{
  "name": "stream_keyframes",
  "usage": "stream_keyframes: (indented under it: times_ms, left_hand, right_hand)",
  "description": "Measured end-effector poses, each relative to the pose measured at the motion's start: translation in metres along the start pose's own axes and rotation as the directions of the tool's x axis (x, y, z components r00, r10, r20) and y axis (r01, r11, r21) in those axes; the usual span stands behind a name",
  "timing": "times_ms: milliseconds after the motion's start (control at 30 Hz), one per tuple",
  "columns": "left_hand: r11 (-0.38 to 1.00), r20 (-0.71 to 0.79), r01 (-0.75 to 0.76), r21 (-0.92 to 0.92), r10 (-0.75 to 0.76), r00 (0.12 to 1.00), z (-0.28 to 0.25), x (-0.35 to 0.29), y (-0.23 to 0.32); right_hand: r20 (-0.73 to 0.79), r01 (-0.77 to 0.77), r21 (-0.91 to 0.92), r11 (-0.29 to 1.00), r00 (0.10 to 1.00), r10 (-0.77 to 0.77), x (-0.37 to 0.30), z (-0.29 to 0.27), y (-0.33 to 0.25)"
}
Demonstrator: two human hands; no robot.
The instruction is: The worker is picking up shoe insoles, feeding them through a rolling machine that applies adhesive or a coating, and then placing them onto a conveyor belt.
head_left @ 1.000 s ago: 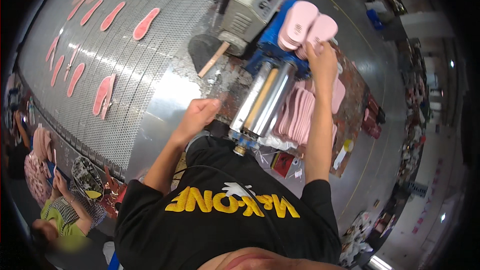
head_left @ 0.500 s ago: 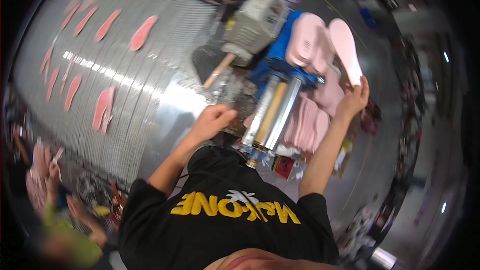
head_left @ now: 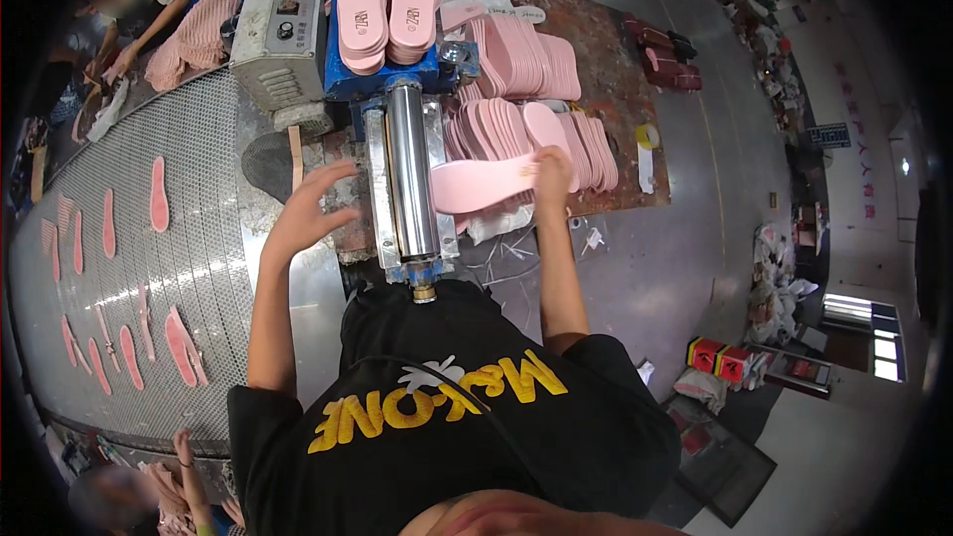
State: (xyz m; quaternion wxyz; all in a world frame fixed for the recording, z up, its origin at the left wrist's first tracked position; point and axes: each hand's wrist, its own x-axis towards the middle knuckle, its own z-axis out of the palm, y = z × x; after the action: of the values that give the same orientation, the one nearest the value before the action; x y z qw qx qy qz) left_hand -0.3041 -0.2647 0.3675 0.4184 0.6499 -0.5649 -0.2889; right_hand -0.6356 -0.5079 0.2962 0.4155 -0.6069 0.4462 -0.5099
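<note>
My right hand (head_left: 553,179) grips one end of a pink insole (head_left: 486,185). The insole's other end reaches the right side of the steel roller (head_left: 409,179) on the machine in front of me; whether it touches the roller I cannot tell. Left of the roller hovers my left hand (head_left: 316,206), fingers spread and nothing in them. Two stacks of pink insoles (head_left: 363,10) sit on the blue machine top (head_left: 342,84) beyond the roller. Right behind the held insole, rows of upright insoles (head_left: 496,129) stand on a worn brown table (head_left: 620,174).
A mesh conveyor (head_left: 213,268) on my left carries several thin pink insole pieces (head_left: 159,194). A grey control box (head_left: 278,60) stands beside the machine. A tape roll (head_left: 647,136) lies on the table's right side. Other people work at far left and lower left.
My view has turned to the right. My right hand has brought the insole from the upper right down to the roller, turning it sideways. My left hand's fingers have spread.
</note>
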Motion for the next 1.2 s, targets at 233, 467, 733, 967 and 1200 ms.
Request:
stream_keyframes:
  times_ms: [233, 467, 733, 967, 1200]
  left_hand:
    - [0.936, 0.224, -0.261, 0.238, 0.209, 0.952, 0.013, 0.0, -0.001]
    - [0.881, 0.073, -0.265, 0.392, 0.257, 0.964, -0.014, -0.029, -0.032]
    - [0.985, -0.129, 0.137, -0.104, -0.15, 0.98, -0.03, -0.132, -0.122]
    - [0.001, -0.02, -0.034, -0.999, -0.833, 0.553, -0.019, -0.314, -0.231]
    - [0.118, -0.117, 0.013, -0.993, -0.992, 0.048, -0.028, -0.363, -0.282]
  right_hand:
    - [0.271, -0.429, 0.123, 0.895, 0.882, 0.386, -0.063, 0.064, -0.043]
    - [0.417, -0.559, -0.177, 0.81, 0.703, 0.576, -0.169, -0.009, 0.044]
    - [0.625, -0.321, -0.487, 0.812, 0.522, 0.581, -0.239, -0.115, 0.195]
    - [0.634, -0.379, -0.631, 0.677, 0.251, 0.731, -0.202, -0.101, 0.145]
    - [0.497, -0.454, -0.718, 0.529, 0.199, 0.845, -0.196, -0.072, 0.134]
